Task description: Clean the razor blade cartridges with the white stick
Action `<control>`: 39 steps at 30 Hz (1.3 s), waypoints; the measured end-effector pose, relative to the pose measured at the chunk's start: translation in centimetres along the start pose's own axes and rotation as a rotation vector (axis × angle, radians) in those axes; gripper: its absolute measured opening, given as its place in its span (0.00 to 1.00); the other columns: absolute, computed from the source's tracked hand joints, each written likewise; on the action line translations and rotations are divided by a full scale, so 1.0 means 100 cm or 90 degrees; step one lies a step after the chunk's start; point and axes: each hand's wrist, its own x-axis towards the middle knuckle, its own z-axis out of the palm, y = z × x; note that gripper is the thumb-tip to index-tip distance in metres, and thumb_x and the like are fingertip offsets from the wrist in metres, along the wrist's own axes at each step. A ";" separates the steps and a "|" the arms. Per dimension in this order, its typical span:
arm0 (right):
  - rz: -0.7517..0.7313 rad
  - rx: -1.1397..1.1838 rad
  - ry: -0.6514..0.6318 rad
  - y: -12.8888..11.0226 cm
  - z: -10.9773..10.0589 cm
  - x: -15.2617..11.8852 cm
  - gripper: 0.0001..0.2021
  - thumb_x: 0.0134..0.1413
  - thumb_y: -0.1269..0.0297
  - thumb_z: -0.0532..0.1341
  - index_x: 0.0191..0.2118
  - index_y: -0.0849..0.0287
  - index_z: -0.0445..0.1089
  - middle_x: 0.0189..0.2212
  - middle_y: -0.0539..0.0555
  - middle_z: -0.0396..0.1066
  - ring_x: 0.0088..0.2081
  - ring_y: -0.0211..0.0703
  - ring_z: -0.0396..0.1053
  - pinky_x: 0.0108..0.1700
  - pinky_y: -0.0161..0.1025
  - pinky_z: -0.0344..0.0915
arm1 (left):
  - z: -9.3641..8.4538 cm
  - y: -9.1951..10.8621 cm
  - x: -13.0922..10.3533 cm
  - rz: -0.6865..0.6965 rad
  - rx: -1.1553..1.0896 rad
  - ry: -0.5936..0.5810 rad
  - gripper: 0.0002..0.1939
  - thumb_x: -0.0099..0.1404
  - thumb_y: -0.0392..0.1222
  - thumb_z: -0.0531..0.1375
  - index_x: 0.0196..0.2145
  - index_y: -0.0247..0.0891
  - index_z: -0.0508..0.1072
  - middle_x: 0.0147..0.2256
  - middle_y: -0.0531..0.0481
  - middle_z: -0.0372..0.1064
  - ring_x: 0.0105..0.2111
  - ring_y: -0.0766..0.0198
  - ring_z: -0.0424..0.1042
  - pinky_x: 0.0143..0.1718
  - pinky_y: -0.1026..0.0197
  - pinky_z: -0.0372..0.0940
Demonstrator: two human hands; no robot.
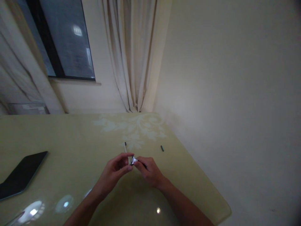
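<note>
My left hand point(115, 169) pinches a small dark-rimmed piece point(132, 160) between the thumb and the fingertips. Up against this piece is a small shiny silver thing point(134, 160), held in the closed fingers of my right hand point(150, 171). A dark, thin part shows beside my right thumb; I cannot make out its kind. Both hands meet just above the table. Behind my left fingers lies a slim white stick with a dark tip point(125, 146), its near end hidden. A short dark cylindrical piece point(162, 148) lies on the table beyond my right hand.
The pale yellow-green glossy table point(77, 141) has a white floral pattern near its far edge. A dark flat tablet-like slab point(22, 175) lies at the left. A wall point(223, 94) borders the table's right side. Curtains point(134, 56) and a window point(68, 37) are behind.
</note>
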 end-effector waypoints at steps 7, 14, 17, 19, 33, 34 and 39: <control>0.056 0.091 -0.067 0.003 -0.003 -0.001 0.29 0.74 0.39 0.51 0.28 0.57 0.62 0.24 0.46 0.57 0.27 0.37 0.53 0.32 0.36 0.51 | -0.006 -0.003 0.000 -0.023 -0.033 -0.054 0.25 0.61 0.53 0.74 0.53 0.42 0.82 0.37 0.49 0.75 0.39 0.58 0.74 0.44 0.58 0.68; 0.095 0.247 -0.126 -0.001 -0.003 -0.003 0.28 0.73 0.38 0.53 0.32 0.57 0.63 0.24 0.45 0.55 0.25 0.36 0.50 0.29 0.37 0.49 | -0.008 -0.004 -0.003 -0.046 -0.062 -0.088 0.28 0.60 0.52 0.74 0.56 0.43 0.80 0.44 0.45 0.80 0.46 0.54 0.77 0.50 0.55 0.69; 0.108 0.277 -0.139 0.000 -0.002 -0.003 0.29 0.71 0.35 0.54 0.31 0.57 0.62 0.23 0.45 0.54 0.25 0.36 0.49 0.28 0.37 0.48 | -0.005 -0.001 -0.004 -0.039 -0.048 -0.074 0.26 0.61 0.52 0.74 0.54 0.42 0.81 0.44 0.45 0.80 0.46 0.54 0.77 0.51 0.54 0.70; 0.111 0.287 -0.146 0.000 -0.002 -0.003 0.30 0.69 0.33 0.54 0.31 0.57 0.62 0.23 0.45 0.54 0.25 0.35 0.48 0.28 0.37 0.47 | -0.004 0.000 -0.004 -0.043 -0.050 -0.069 0.26 0.59 0.52 0.75 0.53 0.42 0.81 0.43 0.45 0.80 0.45 0.54 0.77 0.50 0.54 0.70; 0.028 0.122 -0.167 -0.003 -0.001 -0.004 0.27 0.74 0.37 0.50 0.39 0.58 0.66 0.29 0.47 0.59 0.30 0.38 0.55 0.34 0.37 0.54 | -0.007 -0.004 -0.002 -0.066 -0.101 -0.070 0.25 0.54 0.48 0.78 0.49 0.42 0.83 0.39 0.47 0.80 0.41 0.56 0.77 0.46 0.56 0.70; 0.013 0.098 -0.165 -0.003 -0.001 -0.003 0.26 0.74 0.38 0.50 0.39 0.58 0.66 0.30 0.48 0.61 0.31 0.38 0.57 0.36 0.37 0.55 | -0.007 -0.005 -0.002 -0.066 -0.100 -0.072 0.25 0.54 0.49 0.78 0.48 0.42 0.83 0.40 0.47 0.80 0.41 0.56 0.77 0.47 0.56 0.70; 0.052 0.137 -0.063 0.004 -0.009 0.003 0.21 0.72 0.41 0.57 0.45 0.56 0.65 0.31 0.47 0.62 0.30 0.37 0.59 0.34 0.35 0.58 | -0.012 -0.006 0.004 -0.013 0.044 -0.007 0.31 0.55 0.53 0.76 0.55 0.43 0.80 0.38 0.50 0.77 0.30 0.63 0.71 0.34 0.62 0.65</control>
